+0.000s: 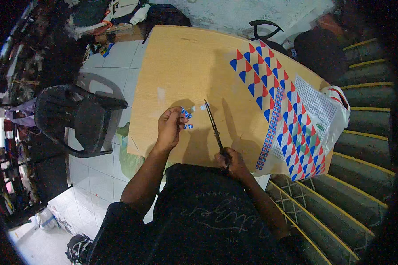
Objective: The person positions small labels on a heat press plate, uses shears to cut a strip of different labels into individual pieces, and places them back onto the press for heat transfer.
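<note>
Over the near part of the wooden table (181, 57), my left hand (170, 128) pinches a small blue-and-white printed piece (186, 113) between thumb and fingers. A few more small cut pieces (188, 126) lie just beside that hand, along with a whitish scrap (203, 107). My right hand (234, 162) is wrapped round the handles of a pair of dark scissors (214, 126). Their long blades point away from me, to the right of the pieces and apart from the one I hold. Whether the blades are slightly parted is hard to make out.
Across the table's right side lie sheets with red and blue shapes (269, 79), a strip of small blue labels (269, 128) and a white plastic bag (338, 115). A black chair (82, 117) stands on the left. Yellow-edged steps (362, 139) run along the right.
</note>
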The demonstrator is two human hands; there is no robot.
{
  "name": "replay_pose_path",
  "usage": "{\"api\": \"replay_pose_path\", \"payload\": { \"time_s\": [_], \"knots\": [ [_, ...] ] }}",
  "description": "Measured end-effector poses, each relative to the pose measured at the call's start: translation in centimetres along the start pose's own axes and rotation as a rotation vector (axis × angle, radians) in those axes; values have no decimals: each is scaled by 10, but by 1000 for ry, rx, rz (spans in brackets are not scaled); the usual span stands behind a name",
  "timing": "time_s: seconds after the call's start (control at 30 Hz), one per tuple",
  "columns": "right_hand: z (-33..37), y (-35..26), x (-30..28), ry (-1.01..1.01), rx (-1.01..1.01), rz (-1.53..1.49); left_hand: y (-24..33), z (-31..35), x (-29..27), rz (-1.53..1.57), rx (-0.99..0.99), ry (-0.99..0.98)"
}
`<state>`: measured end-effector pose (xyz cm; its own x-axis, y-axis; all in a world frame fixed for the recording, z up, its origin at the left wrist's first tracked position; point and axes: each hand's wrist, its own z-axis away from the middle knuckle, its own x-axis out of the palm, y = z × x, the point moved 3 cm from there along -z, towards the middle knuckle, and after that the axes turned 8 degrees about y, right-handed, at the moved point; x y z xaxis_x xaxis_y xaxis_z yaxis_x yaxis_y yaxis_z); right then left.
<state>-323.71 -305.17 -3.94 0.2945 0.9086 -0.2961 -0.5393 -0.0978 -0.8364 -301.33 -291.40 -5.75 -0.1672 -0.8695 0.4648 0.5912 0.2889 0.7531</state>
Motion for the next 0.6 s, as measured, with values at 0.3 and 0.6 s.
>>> {"api": "replay_pose_path", "payload": {
  "time_s": [0.3, 0.6],
  "knots": [
    [4, -20, 0, -99, -57, 200, 9, 20, 0, -39, -51, 173],
    [8, -7, -3, -227, -138, 125, 6, 17, -8, -98, -136, 189]
  ]
}}
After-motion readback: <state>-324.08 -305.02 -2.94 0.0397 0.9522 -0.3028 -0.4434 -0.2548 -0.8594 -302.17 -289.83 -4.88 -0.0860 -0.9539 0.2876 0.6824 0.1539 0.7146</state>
